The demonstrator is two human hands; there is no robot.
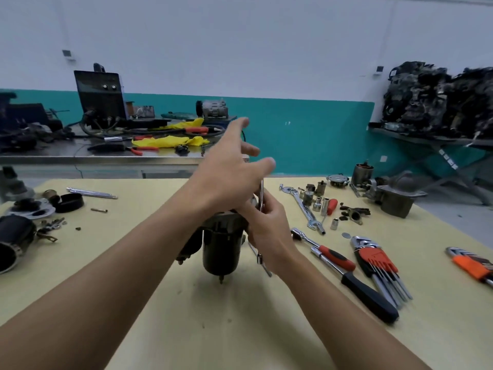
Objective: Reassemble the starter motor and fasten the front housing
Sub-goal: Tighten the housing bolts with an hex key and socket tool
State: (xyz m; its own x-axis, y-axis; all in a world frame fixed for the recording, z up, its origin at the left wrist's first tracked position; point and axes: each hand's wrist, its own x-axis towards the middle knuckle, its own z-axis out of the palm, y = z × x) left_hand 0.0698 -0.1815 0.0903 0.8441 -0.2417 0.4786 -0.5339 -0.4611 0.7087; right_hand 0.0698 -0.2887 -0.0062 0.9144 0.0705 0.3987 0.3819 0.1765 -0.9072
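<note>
Forearms meet over the starter motor [222,244] upright on the desk [186,316], likely heavy, rigid, best clasped round its black body; left grip [232,166] hovers released, right grip [266,228] grasps a slim steel tool [261,193].

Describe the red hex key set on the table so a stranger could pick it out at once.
On the yellow table, look right of the dark starter motor standing mid-table. The hex key set lies just right of the long black-handled tool, keys fanned toward the near edge. Its holder is red; the other set, at the table's right edge, has an orange one.
</note>
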